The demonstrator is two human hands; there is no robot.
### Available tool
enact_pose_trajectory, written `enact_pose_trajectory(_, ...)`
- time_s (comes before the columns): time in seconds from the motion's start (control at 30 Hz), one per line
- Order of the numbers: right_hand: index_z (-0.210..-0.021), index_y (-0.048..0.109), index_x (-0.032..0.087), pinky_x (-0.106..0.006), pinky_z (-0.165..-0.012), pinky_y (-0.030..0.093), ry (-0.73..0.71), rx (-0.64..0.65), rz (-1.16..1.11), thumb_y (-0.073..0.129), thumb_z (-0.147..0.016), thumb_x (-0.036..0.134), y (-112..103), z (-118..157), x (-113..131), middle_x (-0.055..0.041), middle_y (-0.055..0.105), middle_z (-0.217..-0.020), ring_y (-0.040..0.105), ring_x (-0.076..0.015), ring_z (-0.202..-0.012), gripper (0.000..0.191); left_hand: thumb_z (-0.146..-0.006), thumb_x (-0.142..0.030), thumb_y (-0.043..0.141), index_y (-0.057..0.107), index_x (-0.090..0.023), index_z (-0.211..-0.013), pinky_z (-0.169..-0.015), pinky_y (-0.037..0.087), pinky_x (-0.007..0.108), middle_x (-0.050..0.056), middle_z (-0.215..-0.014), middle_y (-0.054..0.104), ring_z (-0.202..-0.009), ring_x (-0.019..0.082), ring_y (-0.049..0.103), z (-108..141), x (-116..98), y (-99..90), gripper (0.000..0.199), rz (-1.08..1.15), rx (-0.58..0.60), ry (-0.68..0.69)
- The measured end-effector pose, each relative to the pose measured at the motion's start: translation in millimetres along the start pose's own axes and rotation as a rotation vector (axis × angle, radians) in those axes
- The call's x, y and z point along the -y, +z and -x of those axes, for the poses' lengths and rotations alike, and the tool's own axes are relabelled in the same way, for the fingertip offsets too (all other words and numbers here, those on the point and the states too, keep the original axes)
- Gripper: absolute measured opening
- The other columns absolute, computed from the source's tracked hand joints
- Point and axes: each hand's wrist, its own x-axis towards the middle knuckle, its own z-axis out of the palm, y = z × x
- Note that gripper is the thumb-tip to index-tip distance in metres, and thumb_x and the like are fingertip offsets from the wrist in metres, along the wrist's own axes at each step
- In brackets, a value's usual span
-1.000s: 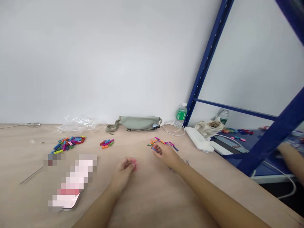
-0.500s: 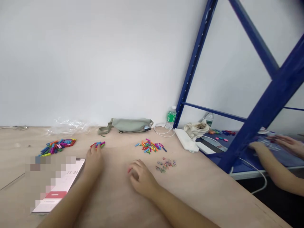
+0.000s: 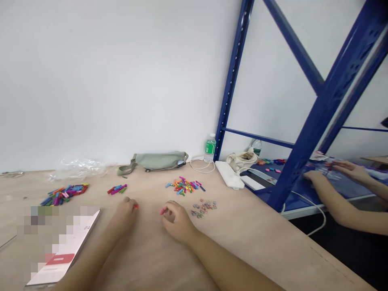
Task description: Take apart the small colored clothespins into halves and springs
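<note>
My left hand [image 3: 127, 212] is closed, with a small red piece [image 3: 136, 206] at its fingertips, perhaps a peg half. It hovers or rests just in front of a small heap of coloured peg pieces [image 3: 117, 189]. My right hand [image 3: 177, 221] is curled with thumb and fingers pinched together; what they hold, if anything, is too small to make out. Beside it lies a scatter of tiny metallic bits like springs [image 3: 204, 207]. Behind that is a heap of small coloured pegs [image 3: 185, 186]. A larger heap of coloured stick pieces [image 3: 65, 195] lies at the left.
A phone [image 3: 63, 258] lies at the left front, partly pixelated. Along the wall are clear plastic wrap [image 3: 77, 167], a grey-green pouch [image 3: 160, 161] and a water bottle [image 3: 210, 147]. A white power bank [image 3: 229, 175] and blue rack post [image 3: 315, 117] stand right; another person's arms [image 3: 336, 202] work beyond.
My left hand has drawn back from the small heap toward my right hand, with a red piece at its fingertips. The right hand stays pinched. The view has shifted slightly right.
</note>
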Motion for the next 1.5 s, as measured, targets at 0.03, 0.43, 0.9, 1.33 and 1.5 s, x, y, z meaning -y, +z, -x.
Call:
enact_pose_trajectory(0.03,-0.073,0.053,0.018,-0.024,-0.066,0.039,-0.02,0.01,-0.012,0.049,-0.063,0.005,-1,0,2,-0.0017,0.053,-0.075,0.048,-0.014,-0.074,0.017,-0.077,-0.017,0.041,0.057,-0.017,-0.089,-0.07,0.042,0.025,0.007,-0.091,0.059,-0.079,0.016,0.057,9,-9,2.9,0.02,0.094,0.034,0.044)
enact_pose_trajectory(0.43,-0.068,0.047,0.017,-0.02,-0.056,0.036,-0.083,0.203,-0.028,0.054,-0.074,0.026,-1,1,14,0.0012,0.048,-0.065,0.044,-0.0102,-0.061,0.013,-0.069,-0.034,0.059,0.059,-0.019,-0.084,-0.075,0.042,0.03,0.003,-0.08,0.063,-0.079,0.018,0.056,40,-47,-4.3,0.022,1.436,0.26,0.014)
enact_pose_trajectory(0.9,-0.067,0.045,0.016,-0.02,-0.055,0.035,0.003,0.265,-0.097,0.044,-0.082,0.029,1,1,19,0.0014,0.047,-0.064,0.042,-0.0093,-0.059,0.02,-0.067,-0.035,0.06,0.067,-0.018,-0.085,-0.081,0.04,0.033,0.004,-0.083,0.067,-0.083,0.021,0.056,39,-38,1.0,0.025,1.438,0.302,-0.12)
enact_pose_trajectory(1.33,-0.067,0.057,0.017,-0.02,-0.052,0.037,-0.052,0.242,-0.021,0.046,-0.081,0.028,6,5,18,0.0015,0.05,-0.058,0.045,-0.0099,-0.055,0.022,-0.068,-0.033,0.061,0.067,-0.014,-0.07,-0.064,0.04,0.025,0.003,-0.065,0.061,-0.062,0.013,0.05,38,-42,1.2,0.02,1.649,0.409,-0.193)
enact_pose_trajectory(1.5,-0.07,0.056,0.017,-0.021,-0.056,0.038,-0.186,0.329,0.002,0.046,-0.081,0.028,5,8,20,-0.0002,0.053,-0.061,0.047,-0.0106,-0.058,0.018,-0.067,-0.033,0.062,0.066,-0.016,-0.071,-0.063,0.04,0.024,0.001,-0.063,0.058,-0.062,0.012,0.048,35,-35,8.0,0.018,1.657,0.335,-0.259)
